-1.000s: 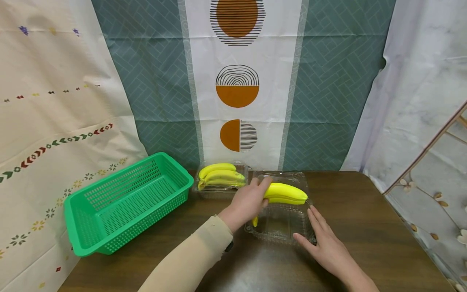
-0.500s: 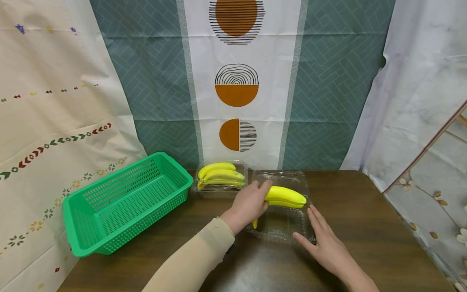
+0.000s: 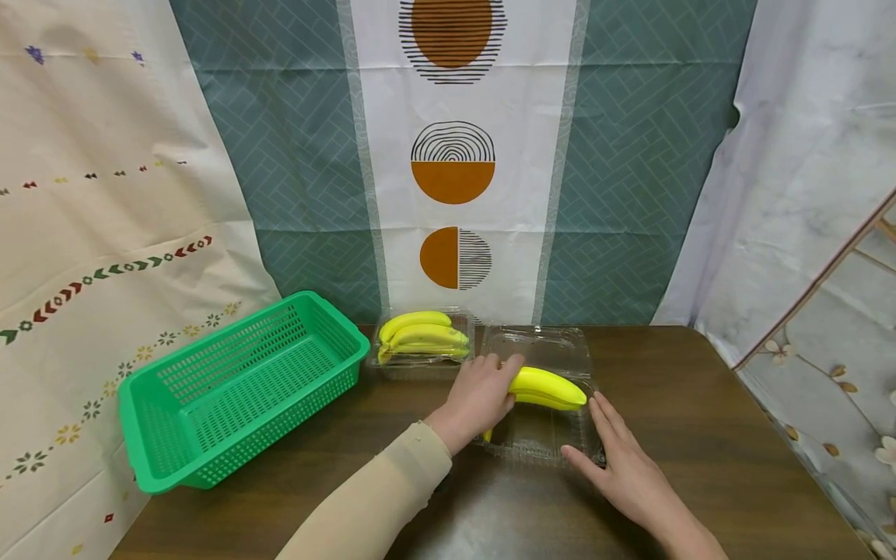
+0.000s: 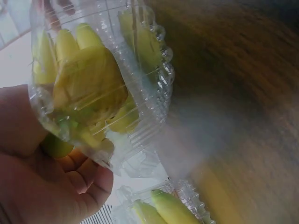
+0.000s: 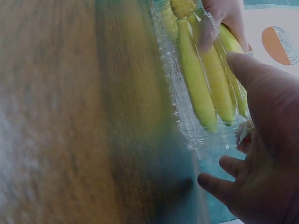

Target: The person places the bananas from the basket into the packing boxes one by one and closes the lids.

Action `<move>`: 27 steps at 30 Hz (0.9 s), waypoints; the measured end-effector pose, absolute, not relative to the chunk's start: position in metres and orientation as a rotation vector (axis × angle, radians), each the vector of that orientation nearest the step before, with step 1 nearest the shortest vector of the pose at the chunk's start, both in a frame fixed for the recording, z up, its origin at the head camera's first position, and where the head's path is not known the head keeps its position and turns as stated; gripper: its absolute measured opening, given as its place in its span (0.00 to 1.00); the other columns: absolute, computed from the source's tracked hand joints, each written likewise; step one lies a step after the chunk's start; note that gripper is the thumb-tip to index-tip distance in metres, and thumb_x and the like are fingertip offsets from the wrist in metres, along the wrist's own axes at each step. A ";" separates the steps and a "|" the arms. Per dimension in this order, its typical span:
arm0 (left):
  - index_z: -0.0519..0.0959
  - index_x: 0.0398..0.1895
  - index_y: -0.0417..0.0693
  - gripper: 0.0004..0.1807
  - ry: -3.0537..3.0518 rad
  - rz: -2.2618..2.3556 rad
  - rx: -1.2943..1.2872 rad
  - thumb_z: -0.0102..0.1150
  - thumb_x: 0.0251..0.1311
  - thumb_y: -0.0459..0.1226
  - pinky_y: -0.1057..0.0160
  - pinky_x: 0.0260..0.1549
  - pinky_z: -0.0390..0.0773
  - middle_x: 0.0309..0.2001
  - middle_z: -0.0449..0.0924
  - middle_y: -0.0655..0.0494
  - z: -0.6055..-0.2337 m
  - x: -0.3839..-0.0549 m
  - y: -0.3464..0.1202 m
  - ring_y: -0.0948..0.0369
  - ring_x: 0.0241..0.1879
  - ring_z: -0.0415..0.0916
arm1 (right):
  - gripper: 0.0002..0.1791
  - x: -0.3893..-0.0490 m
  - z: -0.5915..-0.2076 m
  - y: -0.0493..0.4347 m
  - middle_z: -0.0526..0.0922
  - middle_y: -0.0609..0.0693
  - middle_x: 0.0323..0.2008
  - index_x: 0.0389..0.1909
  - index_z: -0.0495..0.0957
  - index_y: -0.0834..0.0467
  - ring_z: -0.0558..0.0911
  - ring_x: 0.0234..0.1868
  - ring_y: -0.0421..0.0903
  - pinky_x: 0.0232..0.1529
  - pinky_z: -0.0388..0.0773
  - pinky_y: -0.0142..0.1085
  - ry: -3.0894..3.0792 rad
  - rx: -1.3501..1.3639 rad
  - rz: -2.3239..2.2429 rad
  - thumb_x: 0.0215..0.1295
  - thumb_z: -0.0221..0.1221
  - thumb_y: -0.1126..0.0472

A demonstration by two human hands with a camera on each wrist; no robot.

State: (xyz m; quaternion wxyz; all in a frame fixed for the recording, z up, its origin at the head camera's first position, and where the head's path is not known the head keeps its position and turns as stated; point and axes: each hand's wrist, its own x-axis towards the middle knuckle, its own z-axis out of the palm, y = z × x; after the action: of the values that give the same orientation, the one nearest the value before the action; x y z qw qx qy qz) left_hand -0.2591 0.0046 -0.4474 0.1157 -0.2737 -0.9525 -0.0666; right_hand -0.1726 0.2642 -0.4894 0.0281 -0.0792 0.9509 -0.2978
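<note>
My left hand (image 3: 479, 398) grips a bunch of yellow bananas (image 3: 549, 387) by its stem end, the fruit tips pointing right. The bunch lies low over the base of a clear plastic clamshell box (image 3: 535, 453), whose lid (image 3: 560, 350) is folded back toward the curtain. In the left wrist view the stem end of the bananas (image 4: 88, 84) shows through the plastic. Beside the box's right wall rests my right hand (image 3: 626, 470), thumb and fingers spread along the corner. The right wrist view shows several bananas (image 5: 215, 84) inside the clear walls.
Left of the box, a second clear clamshell box (image 3: 465, 315) holds bananas (image 3: 427, 338). A green perforated basket (image 3: 280, 428) sits at the table's left side. A patterned curtain (image 3: 630, 194) hangs right behind the brown wooden table (image 3: 714, 451).
My left hand has lowered the banana bunch toward me, down into the box's base. The right hand has stayed at the box's right side.
</note>
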 end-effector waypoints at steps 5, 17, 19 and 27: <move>0.73 0.73 0.57 0.30 -2.797 -0.173 -0.801 0.74 0.73 0.44 0.51 0.48 0.77 0.46 0.83 0.53 -0.452 -0.257 0.007 0.54 0.43 0.78 | 0.65 -0.173 -0.489 0.265 0.40 0.61 0.90 0.91 0.41 0.59 0.55 0.84 0.74 0.66 0.66 0.79 2.921 -0.230 -0.914 0.74 0.58 0.22; 0.73 0.73 0.58 0.30 -2.784 -0.137 -0.792 0.74 0.73 0.46 0.52 0.48 0.73 0.48 0.84 0.52 -0.460 -0.256 0.009 0.53 0.48 0.81 | 0.63 -0.172 -0.488 0.265 0.42 0.60 0.90 0.91 0.43 0.59 0.56 0.84 0.73 0.65 0.67 0.79 2.944 -0.264 -0.914 0.75 0.58 0.23; 0.73 0.73 0.58 0.30 -2.783 -0.133 -0.790 0.74 0.73 0.47 0.53 0.46 0.70 0.48 0.84 0.53 -0.460 -0.256 0.009 0.53 0.48 0.81 | 0.63 -0.172 -0.487 0.266 0.42 0.60 0.90 0.91 0.44 0.60 0.56 0.83 0.73 0.65 0.67 0.79 2.945 -0.273 -0.911 0.75 0.58 0.24; 0.73 0.73 0.58 0.29 -2.778 -0.136 -0.791 0.73 0.73 0.46 0.54 0.45 0.68 0.49 0.84 0.53 -0.463 -0.254 0.014 0.53 0.49 0.81 | 0.63 -0.170 -0.483 0.272 0.44 0.61 0.90 0.91 0.45 0.61 0.56 0.83 0.74 0.66 0.66 0.79 2.953 -0.302 -0.894 0.75 0.60 0.25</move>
State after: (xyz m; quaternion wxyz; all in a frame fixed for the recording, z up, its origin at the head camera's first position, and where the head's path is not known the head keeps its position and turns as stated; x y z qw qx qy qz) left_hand -0.2539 0.0141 -0.4626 0.1249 -0.2713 -0.9532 -0.0467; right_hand -0.1702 0.2716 -0.4826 0.0206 -0.0974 0.9523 -0.2883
